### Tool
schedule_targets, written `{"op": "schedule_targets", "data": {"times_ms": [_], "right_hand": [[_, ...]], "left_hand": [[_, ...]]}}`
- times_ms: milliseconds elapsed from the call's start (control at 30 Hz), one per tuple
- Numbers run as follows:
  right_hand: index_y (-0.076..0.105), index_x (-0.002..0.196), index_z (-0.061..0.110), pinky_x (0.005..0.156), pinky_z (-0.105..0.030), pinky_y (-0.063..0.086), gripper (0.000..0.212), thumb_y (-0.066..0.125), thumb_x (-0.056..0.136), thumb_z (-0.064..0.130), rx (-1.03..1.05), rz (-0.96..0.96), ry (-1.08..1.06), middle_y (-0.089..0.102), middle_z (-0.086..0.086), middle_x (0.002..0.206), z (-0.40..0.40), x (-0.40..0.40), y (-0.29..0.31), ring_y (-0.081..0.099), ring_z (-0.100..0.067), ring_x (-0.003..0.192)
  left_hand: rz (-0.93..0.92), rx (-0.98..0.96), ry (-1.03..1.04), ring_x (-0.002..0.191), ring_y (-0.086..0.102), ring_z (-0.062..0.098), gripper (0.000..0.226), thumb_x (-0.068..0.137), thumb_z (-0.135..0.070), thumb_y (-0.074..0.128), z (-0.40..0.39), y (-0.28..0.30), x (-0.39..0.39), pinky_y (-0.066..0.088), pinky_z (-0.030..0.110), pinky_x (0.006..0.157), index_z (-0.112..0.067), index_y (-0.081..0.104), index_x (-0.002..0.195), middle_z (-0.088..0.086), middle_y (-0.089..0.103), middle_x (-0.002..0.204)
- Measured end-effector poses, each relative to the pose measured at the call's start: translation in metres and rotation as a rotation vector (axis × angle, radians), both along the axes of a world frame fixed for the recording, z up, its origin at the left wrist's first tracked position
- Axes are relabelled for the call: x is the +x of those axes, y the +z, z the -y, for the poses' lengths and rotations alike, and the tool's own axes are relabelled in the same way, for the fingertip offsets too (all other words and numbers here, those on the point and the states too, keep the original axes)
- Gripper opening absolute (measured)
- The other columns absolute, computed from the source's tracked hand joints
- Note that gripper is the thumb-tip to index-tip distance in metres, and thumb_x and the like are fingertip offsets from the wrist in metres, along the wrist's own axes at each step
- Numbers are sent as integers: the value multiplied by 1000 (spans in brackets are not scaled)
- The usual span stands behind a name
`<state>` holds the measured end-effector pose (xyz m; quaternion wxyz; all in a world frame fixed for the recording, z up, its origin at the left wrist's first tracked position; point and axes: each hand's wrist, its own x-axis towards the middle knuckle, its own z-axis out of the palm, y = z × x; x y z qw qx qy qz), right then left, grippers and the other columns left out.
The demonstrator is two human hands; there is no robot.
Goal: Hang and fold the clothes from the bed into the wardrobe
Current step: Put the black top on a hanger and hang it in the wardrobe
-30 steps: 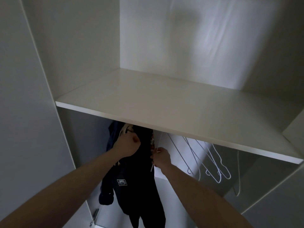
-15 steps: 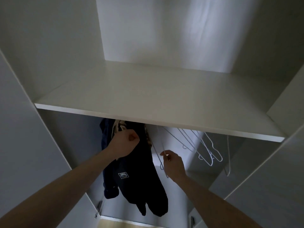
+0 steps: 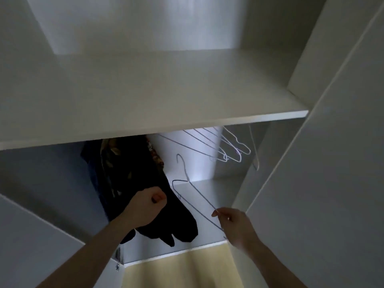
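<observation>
While left hand (image 3: 146, 206) grips dark clothes (image 3: 133, 173), right hand (image 3: 233, 224) pinches wire hanger (image 3: 194, 196).

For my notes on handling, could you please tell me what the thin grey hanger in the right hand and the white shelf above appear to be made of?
Thin grey hanger: apparently bent metal wire, showing a slight sheen. White shelf: likely laminated board, smooth and matte; uncertain.

Dim, grey light throughout. The brightest patch falls on the wardrobe's back wall (image 3: 199, 169) under the shelf (image 3: 158, 96), faintly glinting on the wire hangers (image 3: 226, 150). The dark clothes (image 3: 133, 173) are nearly black, detail lost. Soft overall; wide-angle bending slants the side panels.
</observation>
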<state>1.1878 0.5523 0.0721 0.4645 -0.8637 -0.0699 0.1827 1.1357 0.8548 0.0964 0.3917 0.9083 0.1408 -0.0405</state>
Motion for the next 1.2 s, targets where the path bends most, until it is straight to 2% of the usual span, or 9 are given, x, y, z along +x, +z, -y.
{"op": "schedule_targets", "data": {"times_ms": [167,267,433,700,833,933,1000,1100,1200], "right_hand": [[77,82,33,58,-20,44,32,57,101,18,-29,-75,-222,72,4,77,40,-83,14,61,-13,58],[76,84,32,55,-16,39,30,55,103,22,-55,-98,-368,72,6,80,61,-146,29,55,-5,55],[76,86,35,57,-19,39,33,51,106,27,-56,-146,-583,66,15,75,99,-262,51,51,-5,59],[75,85,24,60,-30,33,29,53,103,19,-3,-82,-898,52,11,64,143,-442,79,43,-10,60],[72,80,14,62,-38,28,28,55,100,23,85,-7,-1070,42,2,61,164,-550,89,36,-17,60],[69,71,13,61,-38,26,33,56,96,30,82,32,-1196,42,1,58,179,-637,94,35,-20,59],[65,65,13,61,-40,26,36,57,97,26,75,47,-1260,41,-1,59,189,-696,94,34,-21,60],[60,60,13,62,-41,27,36,56,87,37,94,69,-1345,39,-3,60,198,-779,95,31,-22,61],[60,59,13,61,-39,27,37,58,87,37,110,73,-1450,40,-6,60,205,-856,93,31,-23,60]], "left_hand": [[-118,-15,-156,90,65,5,9,91,-22,73,11,-39,-16,46,16,73,-27,67,96,-12,70,94],[-171,25,-308,97,63,11,25,89,-24,76,22,-60,-27,48,25,83,-25,62,109,-9,62,107],[-225,65,-546,91,64,11,56,90,-31,73,65,-62,-45,54,35,85,-22,48,139,-3,48,132],[-93,106,-990,117,52,8,57,92,-35,70,181,-31,-96,44,32,96,-38,45,143,-16,40,142],[28,44,-1220,130,50,10,43,96,-31,68,251,-23,-157,38,28,107,-40,50,133,-14,48,142],[45,-74,-1281,131,50,8,33,96,-29,69,304,-23,-222,40,28,106,-40,54,124,-16,54,135],[3,-174,-1247,131,49,9,40,94,-31,72,337,-24,-271,46,35,105,-35,51,127,-14,53,138],[9,-287,-1257,128,52,19,58,90,-24,77,385,-29,-345,51,36,96,-29,42,136,-7,47,146],[50,-286,-1389,123,54,18,69,89,-23,78,427,-33,-413,52,43,96,-51,36,136,-10,44,150]]}}
